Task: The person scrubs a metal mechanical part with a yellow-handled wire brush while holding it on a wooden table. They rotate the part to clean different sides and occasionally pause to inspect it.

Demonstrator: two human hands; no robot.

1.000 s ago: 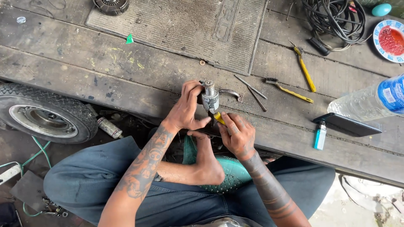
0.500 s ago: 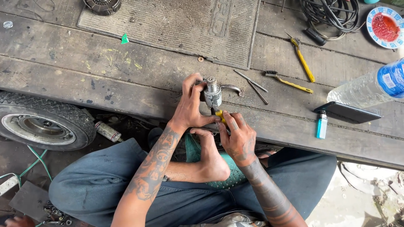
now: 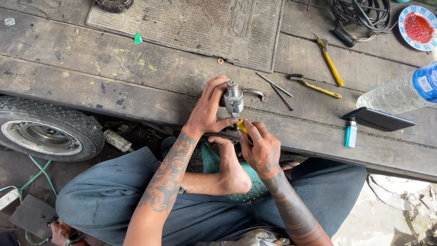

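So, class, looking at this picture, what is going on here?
A person sits cross-legged at a wooden platform. The left hand grips a small grey metal part standing on the boards, while the right hand presses a yellow-handled tool against its lower end. A wire brush, pliers, a lighter and a phone lie nearby.

A weathered table of dark wooden planks carries everything. A grey ribbed rubber mat lies at its far side, a coil of black cable beside it. To the right lie yellow-handled pliers, a small wire brush, two thin metal rods, a dark phone, a blue lighter, a plastic bottle and a patterned dish.
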